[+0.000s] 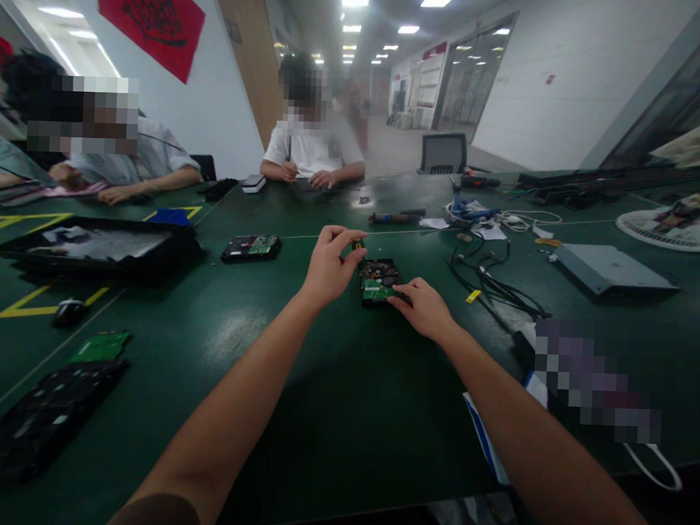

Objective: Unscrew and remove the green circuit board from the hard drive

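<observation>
A hard drive (377, 273) with a green circuit board lies on the table in front of me. The thumb and fingers of my left hand (331, 268) are closed on a small dark piece with a yellow mark (358, 246), at the drive's far left corner. I cannot make out its exact kind, nor whether it touches the drive. From the right, my right hand (426, 309) grips the drive's near right edge between thumb and fingers.
Left of my hands are another hard drive (251, 247), a black tray (172, 249), a mouse (70, 312) and a loose green board (100, 347). Black cables (490, 279) and a grey metal box (614, 268) lie right. A co-worker (313, 150) sits opposite.
</observation>
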The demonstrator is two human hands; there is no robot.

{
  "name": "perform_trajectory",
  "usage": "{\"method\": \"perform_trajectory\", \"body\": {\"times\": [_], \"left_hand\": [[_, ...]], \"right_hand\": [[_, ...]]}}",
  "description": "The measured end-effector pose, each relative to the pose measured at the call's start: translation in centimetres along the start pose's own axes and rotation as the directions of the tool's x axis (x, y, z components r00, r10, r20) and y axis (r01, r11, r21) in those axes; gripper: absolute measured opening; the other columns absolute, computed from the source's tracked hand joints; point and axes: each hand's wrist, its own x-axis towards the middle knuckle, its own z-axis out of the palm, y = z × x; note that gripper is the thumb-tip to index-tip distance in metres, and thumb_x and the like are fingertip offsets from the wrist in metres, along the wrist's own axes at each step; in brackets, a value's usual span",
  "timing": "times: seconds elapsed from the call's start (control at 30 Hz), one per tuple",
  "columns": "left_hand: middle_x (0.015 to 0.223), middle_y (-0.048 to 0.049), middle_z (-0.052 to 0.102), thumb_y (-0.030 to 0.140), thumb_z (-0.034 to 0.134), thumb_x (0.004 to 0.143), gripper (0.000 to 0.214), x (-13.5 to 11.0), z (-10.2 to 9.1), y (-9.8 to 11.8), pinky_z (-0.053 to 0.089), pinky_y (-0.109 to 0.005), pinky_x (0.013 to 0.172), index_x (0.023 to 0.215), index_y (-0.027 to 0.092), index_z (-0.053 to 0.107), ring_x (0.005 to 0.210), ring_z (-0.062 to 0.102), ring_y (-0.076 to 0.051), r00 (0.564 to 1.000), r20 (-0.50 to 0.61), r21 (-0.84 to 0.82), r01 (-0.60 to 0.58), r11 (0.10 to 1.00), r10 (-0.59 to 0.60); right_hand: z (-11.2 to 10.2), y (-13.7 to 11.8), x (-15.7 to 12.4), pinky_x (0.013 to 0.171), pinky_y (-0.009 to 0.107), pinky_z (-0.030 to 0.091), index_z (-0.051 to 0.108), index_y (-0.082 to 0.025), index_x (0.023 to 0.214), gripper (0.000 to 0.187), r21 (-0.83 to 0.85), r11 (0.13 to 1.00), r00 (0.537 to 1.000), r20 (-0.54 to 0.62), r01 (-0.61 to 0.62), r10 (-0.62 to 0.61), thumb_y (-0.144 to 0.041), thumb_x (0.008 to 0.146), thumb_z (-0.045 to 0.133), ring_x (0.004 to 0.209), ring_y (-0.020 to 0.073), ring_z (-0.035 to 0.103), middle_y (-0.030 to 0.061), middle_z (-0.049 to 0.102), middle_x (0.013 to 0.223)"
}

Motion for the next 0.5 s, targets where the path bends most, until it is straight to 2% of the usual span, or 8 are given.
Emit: {"method": "perform_trajectory", "body": {"times": [0.07, 0.2, 0.5], "left_hand": [[0.112, -0.0063, 0.062, 0.016, 0.065, 0.092, 0.035, 0.04, -0.13, 0.03, 0.055, -0.031, 0.081, 0.125, 0.028, 0.07, 0.102, 0.061, -0.019, 0.999, -0.013, 0.081, -0.042, 0.996, 0.043], [0.114, -0.0055, 0.064, 0.012, 0.06, 0.095, 0.044, 0.01, -0.05, 0.18, 0.054, -0.034, 0.09, 0.135, 0.029, 0.065, 0.103, 0.062, -0.019, 0.997, 0.027, 0.096, -0.07, 0.993, 0.068], [0.118, -0.0056, 0.071, 0.022, 0.066, 0.094, 0.034, 0.04, -0.06, 0.87, 0.057, -0.031, 0.08, 0.127, 0.028, 0.07, 0.102, 0.066, -0.019, 1.0, 0.011, -0.013, -0.007, 1.0, 0.007]], "right_hand": [[0.13, 0.06, 0.02, 0.086, 0.036, 0.051, 0.07, -0.027, 0.128, 0.041, 0.003, 1.0, 1.0, -0.007, -0.001, 0.001, -0.052, 0.099, 0.056, 0.096, 0.0224, 0.064, 0.0092, 0.062, 0.115], [0.18, 0.13, 0.09, 0.086, 0.035, 0.05, 0.072, -0.027, 0.126, 0.035, -0.005, 1.0, 1.0, -0.013, 0.002, -0.002, -0.045, 0.101, 0.055, 0.097, 0.0222, 0.064, 0.0091, 0.063, 0.114], [-0.14, 0.04, 0.14, 0.082, 0.035, 0.05, 0.074, -0.026, 0.118, 0.029, 0.003, 1.0, 0.999, -0.034, 0.0, 0.0, -0.042, 0.099, 0.058, 0.092, 0.0211, 0.063, 0.0083, 0.065, 0.112]]}}
